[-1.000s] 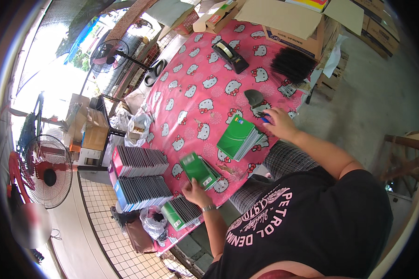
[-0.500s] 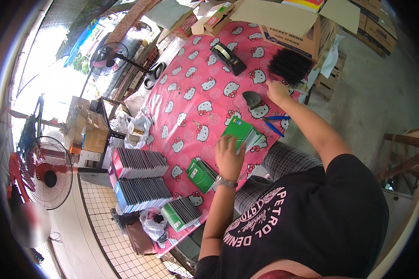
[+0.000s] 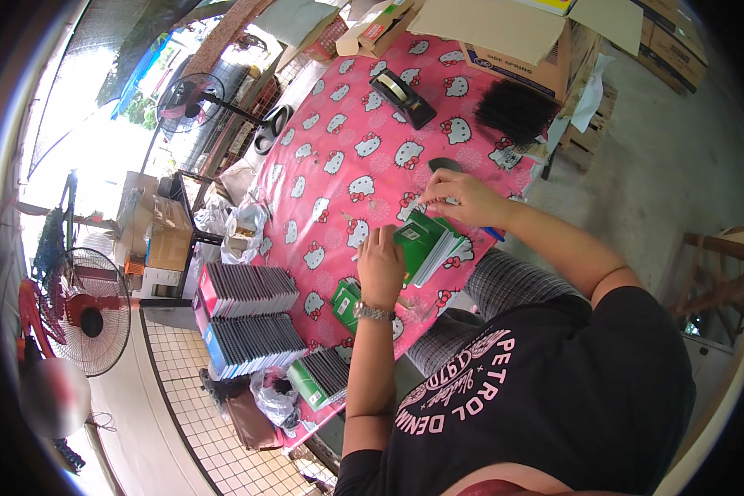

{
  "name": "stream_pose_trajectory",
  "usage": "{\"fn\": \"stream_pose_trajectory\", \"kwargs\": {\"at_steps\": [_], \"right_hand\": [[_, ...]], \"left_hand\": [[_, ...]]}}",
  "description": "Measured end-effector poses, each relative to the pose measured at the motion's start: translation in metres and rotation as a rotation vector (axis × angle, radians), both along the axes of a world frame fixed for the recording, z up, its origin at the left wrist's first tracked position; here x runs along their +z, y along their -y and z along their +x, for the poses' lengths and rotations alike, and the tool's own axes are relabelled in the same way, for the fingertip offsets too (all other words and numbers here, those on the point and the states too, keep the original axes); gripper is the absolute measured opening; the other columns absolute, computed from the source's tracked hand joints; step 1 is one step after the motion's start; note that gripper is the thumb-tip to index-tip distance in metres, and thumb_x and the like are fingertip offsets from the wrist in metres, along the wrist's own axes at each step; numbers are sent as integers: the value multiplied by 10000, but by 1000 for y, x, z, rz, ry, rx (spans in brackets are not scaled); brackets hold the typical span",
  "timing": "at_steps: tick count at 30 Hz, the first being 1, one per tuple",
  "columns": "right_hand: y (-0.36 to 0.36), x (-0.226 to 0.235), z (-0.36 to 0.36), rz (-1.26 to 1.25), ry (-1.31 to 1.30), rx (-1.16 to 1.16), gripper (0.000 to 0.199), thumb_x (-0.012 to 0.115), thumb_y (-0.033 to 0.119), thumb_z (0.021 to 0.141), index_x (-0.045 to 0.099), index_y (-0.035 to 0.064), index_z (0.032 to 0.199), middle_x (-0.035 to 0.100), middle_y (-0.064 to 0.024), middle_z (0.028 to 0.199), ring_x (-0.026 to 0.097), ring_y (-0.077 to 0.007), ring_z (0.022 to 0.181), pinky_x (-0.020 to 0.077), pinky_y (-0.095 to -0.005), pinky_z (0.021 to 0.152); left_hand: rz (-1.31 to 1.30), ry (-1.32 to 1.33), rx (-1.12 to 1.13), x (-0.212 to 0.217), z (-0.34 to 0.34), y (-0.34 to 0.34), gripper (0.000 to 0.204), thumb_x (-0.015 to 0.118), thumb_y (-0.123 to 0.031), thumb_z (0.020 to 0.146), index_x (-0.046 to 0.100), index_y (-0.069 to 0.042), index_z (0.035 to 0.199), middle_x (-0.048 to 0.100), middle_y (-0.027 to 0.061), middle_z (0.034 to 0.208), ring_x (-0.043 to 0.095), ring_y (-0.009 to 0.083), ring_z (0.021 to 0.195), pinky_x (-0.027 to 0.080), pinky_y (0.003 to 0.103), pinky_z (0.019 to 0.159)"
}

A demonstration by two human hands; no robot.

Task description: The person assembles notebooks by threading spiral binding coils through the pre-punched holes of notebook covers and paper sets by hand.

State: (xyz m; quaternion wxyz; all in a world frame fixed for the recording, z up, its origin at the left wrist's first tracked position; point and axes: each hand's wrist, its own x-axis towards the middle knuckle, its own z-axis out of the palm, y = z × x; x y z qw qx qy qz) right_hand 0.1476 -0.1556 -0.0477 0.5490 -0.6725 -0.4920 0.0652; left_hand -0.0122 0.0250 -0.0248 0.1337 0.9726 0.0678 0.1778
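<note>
A stack of green pocket notebooks lies near the table's front edge, its white page edges turned toward me. My left hand is at the stack's left side, fingers extended and slightly bent, thumb near the top notebook. Over the far edge of the stack, my right hand has its fingertips pinched together; anything between them is too small to make out. Behind that hand a dark grey rounded piece is partly covered. Only a bit of the blue-handled pliers shows under my right wrist. More green notebooks lie left of my left wrist.
Beyond my right hand sits a heap of thin black strands. A tape dispenser and an open carton stand farther back. At left are rows of black-spined notebooks and a plastic bag. Pink patterned cloth covers the table.
My right hand has come from beside the black heap to the far edge of the green stack, covering most of the pliers. My left hand has shifted left, off the stack's front.
</note>
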Motion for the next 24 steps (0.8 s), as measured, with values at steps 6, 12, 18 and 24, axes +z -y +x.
{"fn": "stream_pose_trajectory", "kwargs": {"at_steps": [6, 12, 18, 24], "right_hand": [[-9, -6, 1, -37, 59, 53, 223, 675, 39, 855, 724, 76, 1069, 616, -75, 948, 652, -226, 884, 524, -346, 804], [-5, -4, 11, -32, 66, 206, 338, 581, -82, 841, 720, 81, 1102, 617, -87, 915, 661, -233, 851, 532, -334, 759], [-1, 1, 14, -71, 117, 259, 460, 529, -140, 806, 722, 117, 1135, 620, -90, 912, 662, -229, 852, 534, -345, 758], [-6, -8, 9, 37, 105, 231, 452, 536, -111, 821, 706, 141, 1156, 623, -98, 922, 647, -252, 873, 515, -359, 781]], "left_hand": [[141, 63, 43, -14, 6, 9, 200, 584, -180, 901, 599, -60, 1060, 641, 102, 916, 597, 304, 909, 414, 455, 846], [166, 103, 18, -13, 1, 15, 174, 585, -193, 923, 613, -67, 1040, 637, 97, 915, 593, 294, 914, 414, 447, 848], [163, 107, 17, -13, -4, 16, 163, 591, -181, 921, 609, -67, 1036, 633, 95, 910, 592, 295, 909, 416, 450, 847], [171, 121, 12, -16, -1, 15, 162, 589, -186, 924, 606, -67, 1033, 638, 96, 917, 590, 299, 914, 415, 453, 860]]}}
